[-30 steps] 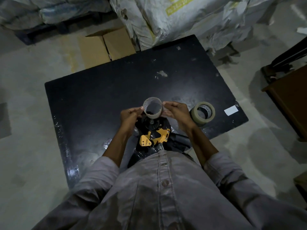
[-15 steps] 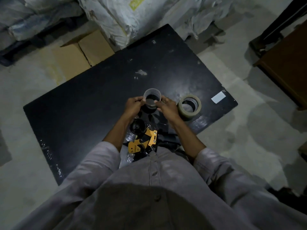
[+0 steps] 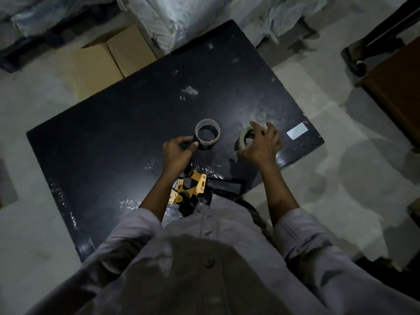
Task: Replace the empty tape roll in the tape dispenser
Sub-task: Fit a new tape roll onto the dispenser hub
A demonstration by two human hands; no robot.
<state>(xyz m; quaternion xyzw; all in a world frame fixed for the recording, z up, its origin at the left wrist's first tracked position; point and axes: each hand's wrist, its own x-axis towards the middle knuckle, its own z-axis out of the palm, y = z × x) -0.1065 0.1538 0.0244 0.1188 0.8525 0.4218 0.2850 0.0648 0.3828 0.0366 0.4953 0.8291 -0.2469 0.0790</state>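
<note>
The empty tape core point(image 3: 208, 135), a thin pale ring, stands upright on the black table point(image 3: 113, 137). My left hand point(image 3: 179, 152) is just left of it, thumb and fingers touching its lower side. The full roll of tape point(image 3: 244, 138) lies flat to the right, and my right hand point(image 3: 261, 144) is curled over it, fingers around its rim. The yellow and black tape dispenser point(image 3: 191, 189) lies at the table's near edge, partly hidden under my left forearm and shirt.
A white label point(image 3: 296, 131) sticks to the table's right corner. An open cardboard box point(image 3: 113, 57) and white sacks point(image 3: 181, 17) sit on the floor beyond the table. A brown wooden cabinet point(image 3: 395, 85) stands at the right.
Both hands held the empty core above the dispenser. The core now stands on the table, and my right hand has moved right onto the full roll.
</note>
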